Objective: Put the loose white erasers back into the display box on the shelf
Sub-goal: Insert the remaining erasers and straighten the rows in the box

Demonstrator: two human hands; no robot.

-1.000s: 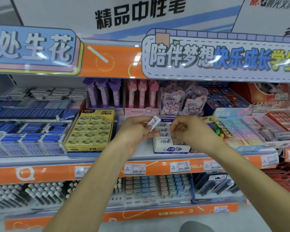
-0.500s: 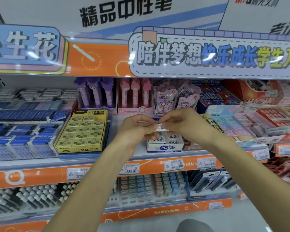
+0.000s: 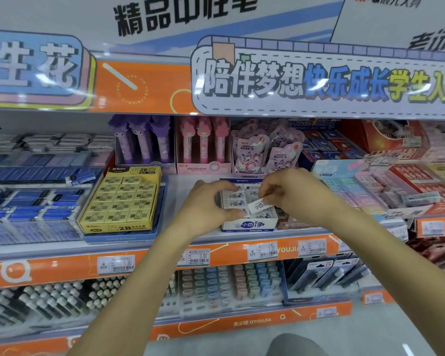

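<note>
A small white display box [image 3: 249, 225] with blue lettering stands on the middle shelf, holding rows of white erasers [image 3: 233, 196]. My right hand [image 3: 290, 192] pinches one white eraser [image 3: 259, 205], tilted, just above the box's right column. My left hand [image 3: 207, 205] rests against the box's left side, thumb at its front corner and fingers curled over the back left erasers. Both hands hide part of the box's contents.
A yellow 2B eraser box [image 3: 123, 201] sits to the left, blue eraser packs [image 3: 31, 199] further left. Pink and purple character pens [image 3: 172, 145] stand behind. Pastel and red eraser boxes [image 3: 385, 186] crowd the right. An orange price rail [image 3: 242, 253] edges the shelf.
The eraser passed from my left hand's fingertips to my right hand, which lowered it onto the box. My left hand dropped to the box's left side.
</note>
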